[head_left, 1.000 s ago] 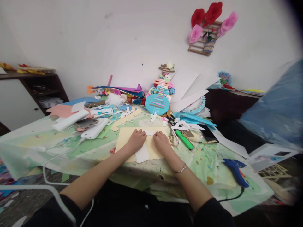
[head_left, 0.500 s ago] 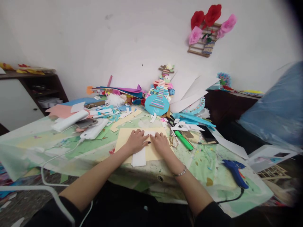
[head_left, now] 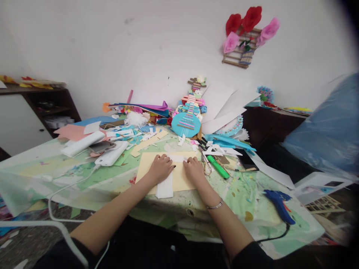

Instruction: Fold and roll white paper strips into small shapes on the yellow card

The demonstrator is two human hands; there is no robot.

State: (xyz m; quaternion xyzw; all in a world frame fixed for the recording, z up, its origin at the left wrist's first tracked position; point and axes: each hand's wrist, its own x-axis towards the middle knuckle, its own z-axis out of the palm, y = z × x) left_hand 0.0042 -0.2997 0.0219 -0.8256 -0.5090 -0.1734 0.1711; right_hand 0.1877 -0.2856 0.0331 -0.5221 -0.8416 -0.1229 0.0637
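Observation:
A pale yellow card (head_left: 146,166) lies flat near the table's front edge. On top of it sits a white folded paper strip (head_left: 165,186) that runs from under my hands toward me. My left hand (head_left: 160,168) rests on the strip with its fingers bent and pressed down on the paper. My right hand (head_left: 193,169) lies just to the right, fingers curled and pinching the strip's far end. The two hands are a small gap apart. A bracelet circles my right wrist.
Scissors (head_left: 206,166) and a green marker (head_left: 218,166) lie right of my right hand. A blue glue gun (head_left: 279,205) sits at the right front. White power banks (head_left: 110,153) with cables lie left. Paper scraps and a blue paper guitar (head_left: 187,118) crowd the back.
The white strip has slid a little to the left under my hands. My hands came close together half a second ago and have now parted slightly.

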